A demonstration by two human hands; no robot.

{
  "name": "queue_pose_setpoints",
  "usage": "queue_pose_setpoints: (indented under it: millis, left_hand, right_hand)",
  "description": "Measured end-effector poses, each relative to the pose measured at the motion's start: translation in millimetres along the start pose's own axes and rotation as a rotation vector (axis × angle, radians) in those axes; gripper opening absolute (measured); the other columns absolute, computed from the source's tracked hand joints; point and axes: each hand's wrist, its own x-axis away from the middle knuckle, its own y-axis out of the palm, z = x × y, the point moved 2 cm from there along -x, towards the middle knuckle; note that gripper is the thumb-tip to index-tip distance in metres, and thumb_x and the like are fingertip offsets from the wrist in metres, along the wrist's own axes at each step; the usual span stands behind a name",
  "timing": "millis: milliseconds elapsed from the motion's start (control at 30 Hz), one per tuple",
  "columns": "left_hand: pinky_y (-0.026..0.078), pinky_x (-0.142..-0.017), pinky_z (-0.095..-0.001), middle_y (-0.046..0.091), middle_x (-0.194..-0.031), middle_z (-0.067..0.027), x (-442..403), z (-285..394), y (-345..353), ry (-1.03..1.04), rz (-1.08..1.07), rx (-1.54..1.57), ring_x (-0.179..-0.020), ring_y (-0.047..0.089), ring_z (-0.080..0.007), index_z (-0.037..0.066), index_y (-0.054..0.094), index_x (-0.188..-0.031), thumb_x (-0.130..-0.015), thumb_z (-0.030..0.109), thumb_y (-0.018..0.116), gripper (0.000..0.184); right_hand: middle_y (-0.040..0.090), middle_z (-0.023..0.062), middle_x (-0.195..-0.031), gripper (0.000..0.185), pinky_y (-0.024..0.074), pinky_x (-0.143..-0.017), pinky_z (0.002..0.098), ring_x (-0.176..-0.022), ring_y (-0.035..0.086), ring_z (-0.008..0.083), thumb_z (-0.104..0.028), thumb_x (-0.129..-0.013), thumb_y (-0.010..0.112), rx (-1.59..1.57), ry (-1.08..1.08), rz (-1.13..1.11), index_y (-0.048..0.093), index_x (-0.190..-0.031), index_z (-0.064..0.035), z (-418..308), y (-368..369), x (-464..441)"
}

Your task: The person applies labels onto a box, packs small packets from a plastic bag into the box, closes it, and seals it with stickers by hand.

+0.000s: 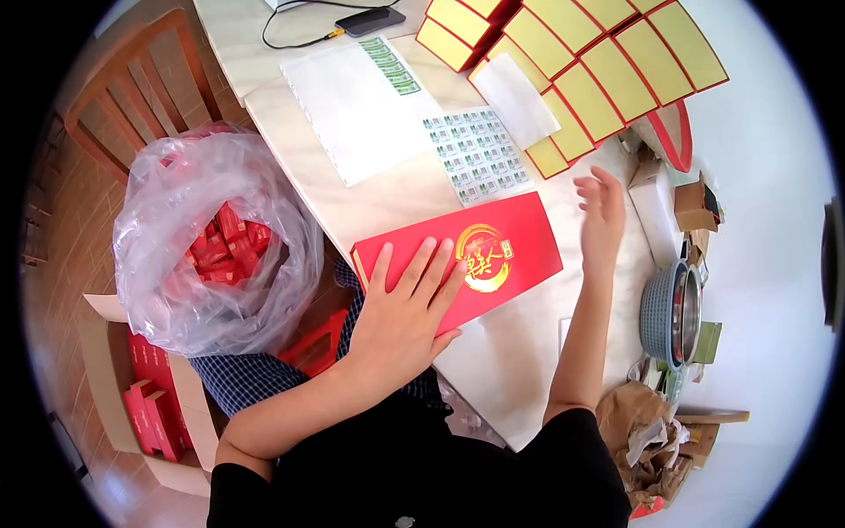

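Observation:
A closed red gift box with a gold emblem lies at a slant on the table near my body. My left hand rests flat across its left part, fingers spread. Raised past the box's right end, my right hand has loosely curled fingers apart, with nothing seen in them. Just beyond the box is a sheet of small green-and-white printed stickers. Left of that lies a mostly bare white backing sheet with a strip of green labels along one edge.
Stacked red-edged boxes with yellow faces fill the far right, a white paper against them. A plastic bag of red packets sits left, above a carton. A phone, basins and crumpled brown paper are around.

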Motion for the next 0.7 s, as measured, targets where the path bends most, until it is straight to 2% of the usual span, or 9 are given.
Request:
queue_pose_setpoints:
  millis: [100,233,333,400,433,500,533,600,700]
  left_hand:
    - [0.015,-0.112,-0.0586,0.033,-0.149,-0.0151,1,-1,-1,0.010,-0.008,-0.027,-0.141,0.026,-0.0294,0.008,0.040,-0.142,-0.081,0.046,0.064,0.076]
    - [0.014,-0.112,-0.0577,0.033,-0.149,-0.0158,1,-1,-2,0.007,0.019,0.038,-0.141,0.026,-0.0296,0.008,0.041,-0.142,-0.083,0.048,0.062,0.074]
    - [0.014,-0.112,-0.0573,0.034,-0.148,-0.0164,3,-4,-2,0.015,0.058,0.115,-0.141,0.027,-0.0297,0.008,0.042,-0.141,-0.084,0.049,0.060,0.072]
    - [0.016,-0.113,-0.0538,0.037,-0.147,-0.0174,4,-10,-7,0.021,0.091,0.141,-0.138,0.031,-0.0316,0.007,0.043,-0.140,-0.087,0.046,0.058,0.067]
    - [0.019,-0.113,-0.0517,0.038,-0.146,-0.0176,4,-16,-6,0.019,0.101,0.333,-0.137,0.033,-0.0326,0.006,0.043,-0.140,-0.088,0.042,0.058,0.065]
    - [0.026,-0.112,-0.0464,0.042,-0.142,-0.0186,7,-32,-12,0.026,0.185,0.697,-0.133,0.039,-0.0352,0.004,0.041,-0.139,-0.088,0.024,0.061,0.058]
    - [0.026,-0.112,-0.0464,0.042,-0.142,-0.0186,7,-39,-16,0.022,0.187,0.700,-0.133,0.039,-0.0352,0.004,0.041,-0.139,-0.088,0.024,0.061,0.058]
    - [0.026,-0.112,-0.0468,0.041,-0.143,-0.0188,7,-58,-26,-0.118,0.434,0.719,-0.133,0.038,-0.0353,0.004,0.040,-0.139,-0.083,0.014,0.067,0.063]
    - [0.024,-0.113,-0.0488,0.038,-0.145,-0.0193,-5,-80,-48,-0.109,0.634,0.401,-0.135,0.035,-0.0369,0.005,0.039,-0.140,-0.077,0.011,0.072,0.071]
  right_hand:
    - [0.065,0.0167,-0.100,0.038,0.0512,-0.075,0.0369,-0.089,0.065,0.0264,-0.025,-0.090,0.061,0.399,-0.080,-0.028,0.054,-0.118,0.0001,-1,28,-31]
    - [0.066,0.0189,-0.103,0.040,0.0509,-0.073,0.0407,-0.090,0.065,0.0304,-0.029,-0.086,0.064,0.668,-0.098,0.024,0.058,-0.113,-0.0008,31,65,-77]
    - [0.066,0.0205,-0.104,0.037,0.0501,-0.071,0.0446,-0.088,0.066,0.0325,-0.032,-0.085,0.064,0.813,-0.023,-0.210,0.061,-0.105,-0.0011,35,78,-96]
    - [0.067,0.0175,-0.091,0.026,0.0495,-0.064,0.0417,-0.076,0.066,0.0281,-0.027,-0.086,0.062,0.561,-0.015,-0.334,0.062,-0.095,-0.0025,33,84,-102]
    - [0.067,0.0175,-0.091,0.026,0.0495,-0.064,0.0417,-0.076,0.066,0.0281,-0.027,-0.086,0.062,0.559,-0.029,-0.337,0.062,-0.095,-0.0025,16,85,-98]
    - [0.065,0.0139,-0.078,0.018,0.0468,-0.054,0.0339,-0.064,0.062,0.0212,-0.021,-0.090,0.056,-0.334,0.308,-0.383,0.060,-0.089,-0.0030,-17,81,-79]
    - [0.065,0.0139,-0.078,0.018,0.0468,-0.054,0.0339,-0.064,0.062,0.0212,-0.021,-0.090,0.056,-0.332,0.308,-0.388,0.060,-0.089,-0.0030,-37,74,-72]
    - [0.060,0.0107,-0.069,0.023,0.0433,-0.050,0.0265,-0.059,0.056,0.0153,-0.020,-0.094,0.047,-0.950,0.594,-0.584,0.060,-0.089,-0.0011,-72,68,-54]
    - [0.061,0.0131,-0.070,0.031,0.0439,-0.051,0.0251,-0.054,0.054,0.0164,-0.021,-0.095,0.041,-1.086,0.739,-0.670,0.060,-0.091,0.0025,-95,73,-28]
